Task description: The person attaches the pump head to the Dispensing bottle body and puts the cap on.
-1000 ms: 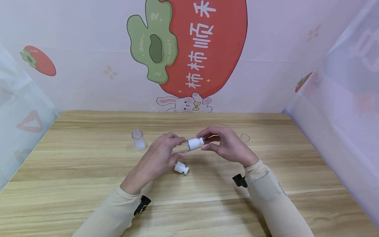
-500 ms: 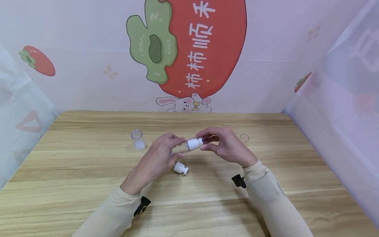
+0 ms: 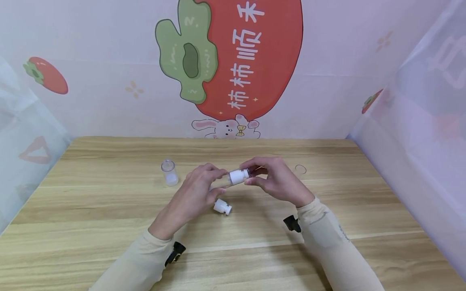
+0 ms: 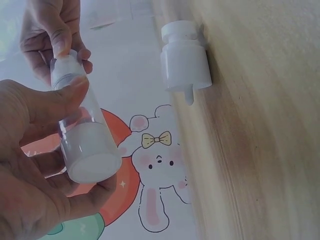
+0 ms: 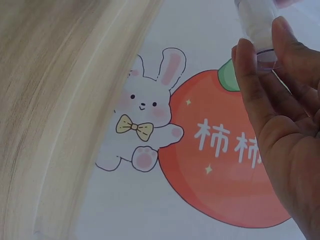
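Bottle (image 3: 236,177) barely budged, left hand (image 3: 196,186) pinching the body, right hand (image 3: 278,180) pinching the top end, so same step I guess.

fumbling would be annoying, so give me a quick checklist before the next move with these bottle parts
1. Left hand gripping the clear cylindrical plastic bottle with a white base: ok.
2. Right hand holding that bottle's other end: ok.
3. White plastic section at that end fully seated: cannot tell, fingers partly cover it.
4. Second clear cylindrical bottle standing on the wooden table: ok.
5. Loose white plastic pump head fitted: not ok, it lies on its side on the table.
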`<state>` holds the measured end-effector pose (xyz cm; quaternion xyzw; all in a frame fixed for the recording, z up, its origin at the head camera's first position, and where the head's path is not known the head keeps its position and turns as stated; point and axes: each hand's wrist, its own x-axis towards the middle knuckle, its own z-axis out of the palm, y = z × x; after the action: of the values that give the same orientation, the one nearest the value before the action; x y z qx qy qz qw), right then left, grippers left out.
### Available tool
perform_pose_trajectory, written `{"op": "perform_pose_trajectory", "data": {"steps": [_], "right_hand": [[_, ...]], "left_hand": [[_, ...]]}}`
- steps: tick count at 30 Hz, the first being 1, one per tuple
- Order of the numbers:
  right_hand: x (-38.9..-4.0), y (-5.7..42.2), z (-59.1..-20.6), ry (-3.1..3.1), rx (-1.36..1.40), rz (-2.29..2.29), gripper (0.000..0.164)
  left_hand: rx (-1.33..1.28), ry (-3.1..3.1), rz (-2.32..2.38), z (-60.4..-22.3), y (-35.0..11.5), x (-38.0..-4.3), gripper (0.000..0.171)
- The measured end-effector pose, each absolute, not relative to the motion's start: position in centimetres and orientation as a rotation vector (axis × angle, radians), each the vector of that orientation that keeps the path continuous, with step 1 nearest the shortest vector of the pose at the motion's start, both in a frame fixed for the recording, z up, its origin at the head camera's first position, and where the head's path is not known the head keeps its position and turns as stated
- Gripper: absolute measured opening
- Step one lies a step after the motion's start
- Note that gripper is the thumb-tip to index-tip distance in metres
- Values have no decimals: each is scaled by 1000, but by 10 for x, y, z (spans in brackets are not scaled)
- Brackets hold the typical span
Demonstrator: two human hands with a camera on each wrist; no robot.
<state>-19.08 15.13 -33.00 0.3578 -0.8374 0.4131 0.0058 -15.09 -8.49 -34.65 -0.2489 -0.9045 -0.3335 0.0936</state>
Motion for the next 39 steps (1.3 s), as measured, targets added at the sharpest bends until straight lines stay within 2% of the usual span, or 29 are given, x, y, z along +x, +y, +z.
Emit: {"op": "perform_pose_trajectory", "data": {"steps": [25, 34, 39], "right_hand": [[-192, 157, -324, -2587, 1149, 1312, 35], [-194, 164, -322, -2653, 1116, 1228, 57], [-194, 167, -321, -2688, 1052, 1205, 61]], "left_hand": [[-688, -2656, -1099, -344, -84, -151, 42], [-640, -2667, -1109, -344, -86, -153, 39], [-584, -2674, -1168, -345, -89, -155, 40]]}}
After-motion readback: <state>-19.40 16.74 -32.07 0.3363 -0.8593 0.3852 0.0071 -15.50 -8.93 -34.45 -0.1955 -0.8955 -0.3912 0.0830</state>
